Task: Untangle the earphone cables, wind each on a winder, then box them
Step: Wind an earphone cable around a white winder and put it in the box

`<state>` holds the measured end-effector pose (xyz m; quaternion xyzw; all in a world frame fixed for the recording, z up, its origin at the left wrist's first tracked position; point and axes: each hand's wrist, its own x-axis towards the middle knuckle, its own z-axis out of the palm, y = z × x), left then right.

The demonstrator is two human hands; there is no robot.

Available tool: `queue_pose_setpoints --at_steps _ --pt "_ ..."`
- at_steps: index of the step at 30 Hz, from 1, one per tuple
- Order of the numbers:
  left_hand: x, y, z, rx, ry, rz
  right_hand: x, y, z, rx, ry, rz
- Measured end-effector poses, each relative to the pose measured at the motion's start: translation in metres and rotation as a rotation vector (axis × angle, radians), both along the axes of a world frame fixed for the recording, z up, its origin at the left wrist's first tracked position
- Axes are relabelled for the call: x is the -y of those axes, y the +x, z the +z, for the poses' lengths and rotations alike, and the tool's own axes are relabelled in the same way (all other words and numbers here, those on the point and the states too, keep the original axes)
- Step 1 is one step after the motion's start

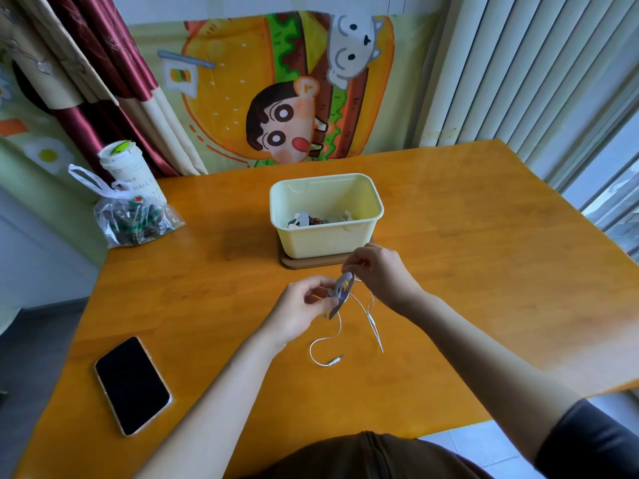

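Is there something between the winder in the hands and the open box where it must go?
Nothing visible does. The left hand grips the grey winder, the right hand pinches the cable, just in front of the cream box, which is open on top. The cable's loose end trails on the table, nearer the person.

Both bare forearms reach forward and converge. The left hand [301, 314] has its palm turned inward and its fingers curled, pinching the winder [340, 293] between thumb and fingertips. The right hand [378, 271], slightly farther out, bends down at the wrist, its curled fingers pinching the cable [332, 361] at the winder's top. A dark sleeve covers the right upper arm
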<state>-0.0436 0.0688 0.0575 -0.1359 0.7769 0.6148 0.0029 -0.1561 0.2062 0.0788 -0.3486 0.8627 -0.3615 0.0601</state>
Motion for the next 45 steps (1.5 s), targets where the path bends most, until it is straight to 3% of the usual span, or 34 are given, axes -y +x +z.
queue_pose_setpoints --at_steps 8,13,17,22,32,39,45 --pt "0.001 -0.005 0.009 -0.057 0.335 0.186 -0.002 0.016 -0.018 0.379 -0.114 -0.113" --pt "-0.001 -0.008 0.010 -0.047 0.697 0.329 0.007 0.037 -0.020 0.725 -0.267 -0.132" --pt "0.000 -0.009 0.010 -0.027 0.828 0.436 0.013 0.044 -0.020 0.838 -0.292 -0.139" --pt "0.004 -0.011 0.006 -0.028 0.810 0.532 0.014 0.046 -0.018 0.756 -0.276 -0.126" --pt "0.001 -0.012 0.005 -0.088 0.567 0.667 0.012 0.048 -0.015 0.501 -0.114 -0.062" --pt "0.004 -0.012 0.008 -0.003 0.714 0.710 0.014 0.049 -0.012 0.416 -0.091 -0.023" --pt "0.001 -0.011 -0.003 0.008 0.494 0.702 0.015 0.053 -0.005 0.285 -0.070 0.016"
